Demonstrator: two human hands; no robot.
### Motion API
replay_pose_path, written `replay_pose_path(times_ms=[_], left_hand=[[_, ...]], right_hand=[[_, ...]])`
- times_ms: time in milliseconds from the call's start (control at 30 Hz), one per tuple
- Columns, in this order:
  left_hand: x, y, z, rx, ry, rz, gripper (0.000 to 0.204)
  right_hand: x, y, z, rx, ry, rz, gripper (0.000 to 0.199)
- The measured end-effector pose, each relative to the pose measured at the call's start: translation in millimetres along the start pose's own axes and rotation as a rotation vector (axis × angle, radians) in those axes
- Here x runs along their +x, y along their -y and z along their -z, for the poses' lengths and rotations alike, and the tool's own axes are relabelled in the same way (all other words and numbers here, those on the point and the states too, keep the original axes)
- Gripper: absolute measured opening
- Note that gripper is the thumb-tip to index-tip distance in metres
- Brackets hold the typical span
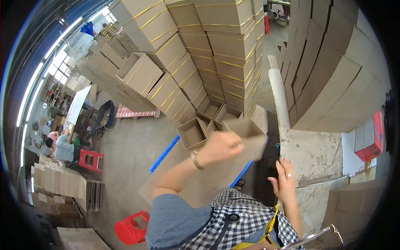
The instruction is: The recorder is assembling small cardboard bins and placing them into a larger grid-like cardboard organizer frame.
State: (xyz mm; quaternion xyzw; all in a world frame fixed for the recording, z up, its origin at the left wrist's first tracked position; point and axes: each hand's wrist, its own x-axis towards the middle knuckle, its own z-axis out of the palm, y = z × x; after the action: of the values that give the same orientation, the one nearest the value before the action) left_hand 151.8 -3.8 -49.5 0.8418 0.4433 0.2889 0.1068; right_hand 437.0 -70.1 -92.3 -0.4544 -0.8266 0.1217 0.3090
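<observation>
My left hand (221, 148), with a band at the wrist, reaches forward with its fingers curled at the near left side of an open cardboard box (255, 143). Both the hand and this box are smeared by motion, and the fingers' hold is partly hidden. Just to its left sits another open cardboard box (192, 135), with smaller open boxes (210, 109) behind. My right hand (285, 179) is open, its fingers spread, with a ring on one finger. It holds nothing and is beside the edge of the worn bench (312, 154).
Tall stacks of boxes tied with yellow straps (225, 54) rise ahead. More cardboard (325, 71) is piled on the bench at right. Blue-edged board (164, 154) lies below the boxes. Red stools (132, 227) and flat cardboard stacks (66, 185) stand left, with people (64, 148) farther off.
</observation>
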Motion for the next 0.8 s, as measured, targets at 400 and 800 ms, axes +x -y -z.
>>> replay_pose_path(times_ms=[400,800], left_hand=[[-39.6,-84.6,-119.7,-0.906,0.338,0.274,0.037],[-76.6,-56.0,-173.5,-0.044,0.3,0.008,0.011]], right_hand=[[-12.4,-65.4,23.0,0.87,0.459,-0.678,0.039],[-60.4,-58.0,-19.2,0.566,0.434,-0.222,0.06]])
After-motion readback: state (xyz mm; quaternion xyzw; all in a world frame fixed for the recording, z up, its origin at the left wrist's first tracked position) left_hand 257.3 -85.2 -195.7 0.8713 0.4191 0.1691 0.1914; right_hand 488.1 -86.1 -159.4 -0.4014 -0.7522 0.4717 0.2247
